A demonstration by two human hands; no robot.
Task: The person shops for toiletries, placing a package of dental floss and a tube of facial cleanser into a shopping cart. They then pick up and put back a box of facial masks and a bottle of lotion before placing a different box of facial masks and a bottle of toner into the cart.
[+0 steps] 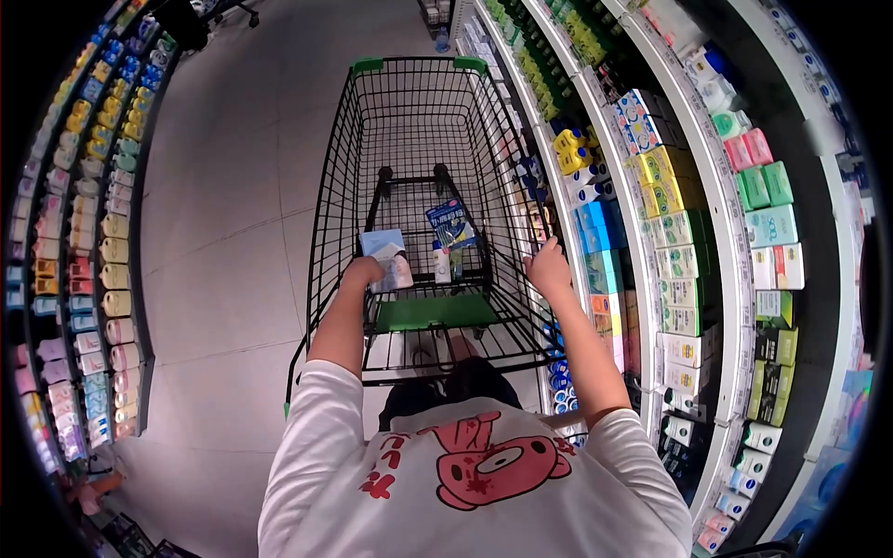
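My left hand [363, 271] is over the cart's near left part, its fingers closed at the left edge of a light blue and white package [383, 246] with a printed picture. The grip is partly hidden. My right hand [547, 267] is closed on the right side rim of the black wire shopping cart [409, 104], arm stretched forward. Inside the cart lie a dark blue printed packet [450, 226] and a small white bottle with a dark cap [441, 264]. A green panel [434, 312] crosses the cart near me.
Close on my right runs a shelf [642, 200] of boxes and bottles. Another shelf [100, 232], with rows of colourful bottles, stands on the left. Grey tiled floor [223, 232] lies between that shelf and the cart. A blue bottle [442, 39] stands on the floor far ahead.
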